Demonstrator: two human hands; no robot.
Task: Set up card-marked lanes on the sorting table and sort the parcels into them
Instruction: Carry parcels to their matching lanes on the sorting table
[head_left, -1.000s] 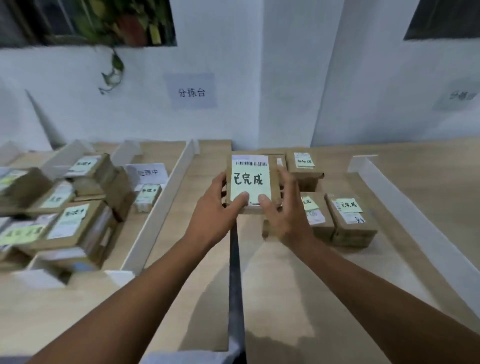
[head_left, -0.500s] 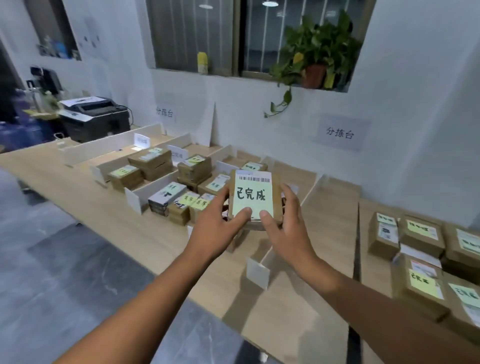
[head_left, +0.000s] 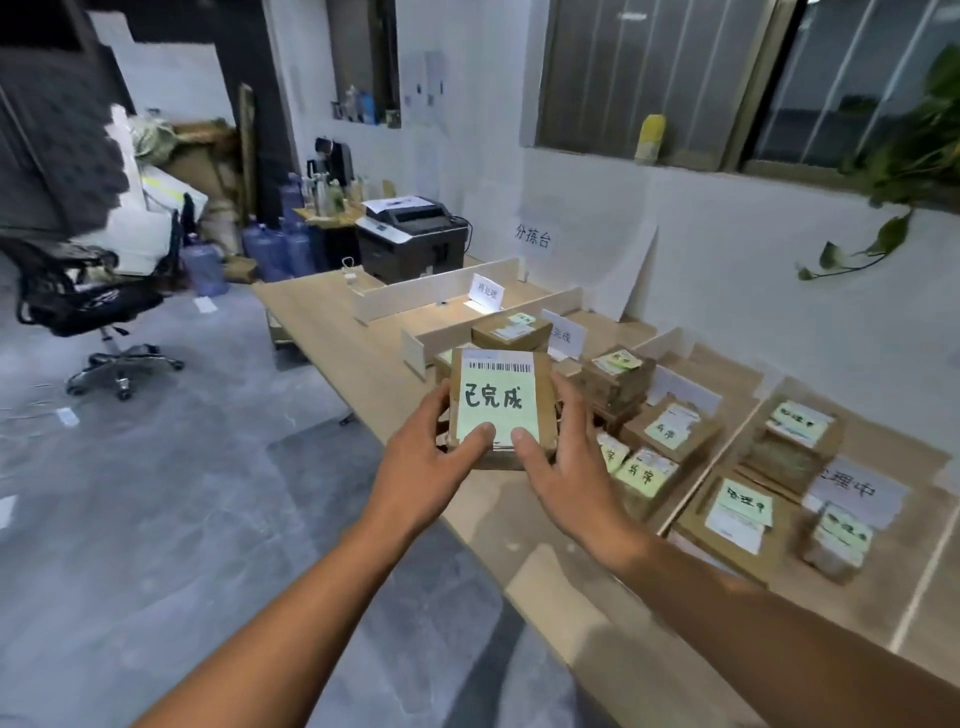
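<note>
Parcel in hands: the held parcel (head_left: 497, 410) is a flat brown box. It has a barcode strip on top and a green note with big black writing. It is up in the air over the near edge of the table, not lying in any lane.
Left hand: the left hand (head_left: 421, 460) grips the parcel's left side, with the thumb pressed on the note's near edge and the fingers curled round the side.
Right hand: the right hand (head_left: 569, 467) grips the right side the same way, thumb on top.
Table: the sorting table (head_left: 358, 338) is long and made of light wood. It runs from far left to near right.
Lanes: white dividers (head_left: 439, 292) stand upright and split the table into lanes.
Cards: a far card (head_left: 487, 295) stands in the far lane, a middle card (head_left: 564, 335) just beyond the held box, and a big card (head_left: 857, 491) lies at the right.
Sorted boxes: brown parcels (head_left: 670, 432) with green notes sit in the lanes to the right, some stacked.
Far left: a printer (head_left: 410, 236) sits beyond the table's far end, and a black chair (head_left: 88, 306) stands on the grey floor.
</note>
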